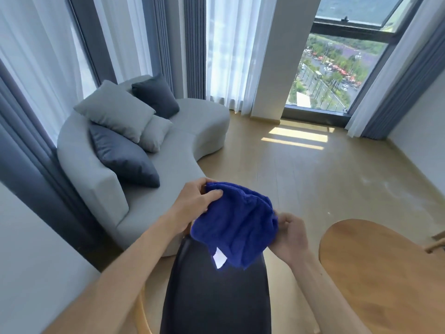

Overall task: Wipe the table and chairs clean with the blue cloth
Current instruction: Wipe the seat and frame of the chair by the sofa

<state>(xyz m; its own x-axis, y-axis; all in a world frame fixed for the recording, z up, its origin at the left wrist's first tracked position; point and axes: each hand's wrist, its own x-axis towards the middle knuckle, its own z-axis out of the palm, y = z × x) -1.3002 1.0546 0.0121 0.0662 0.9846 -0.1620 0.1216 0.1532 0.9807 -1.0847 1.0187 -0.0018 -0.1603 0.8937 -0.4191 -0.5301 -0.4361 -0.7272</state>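
Fuzzy blue cloth [237, 222] at frame centre, long axis upper-left to lower-right; left hand [192, 203] pinches upper corner, right hand [290, 235] pinches right edge, above dark padded chair [214, 297]; round wooden table [385, 273] lower right.

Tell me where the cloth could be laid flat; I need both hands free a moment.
The round wooden table, right of the right hand, shows bare wood. The sofa seat right of the cushions is bare; its back end is crowded with them.

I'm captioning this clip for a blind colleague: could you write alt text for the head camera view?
Both hands, left hand and right hand, hold a crumpled blue cloth above a dark chair back. A round wooden table is at right, a grey sofa with cushions behind.
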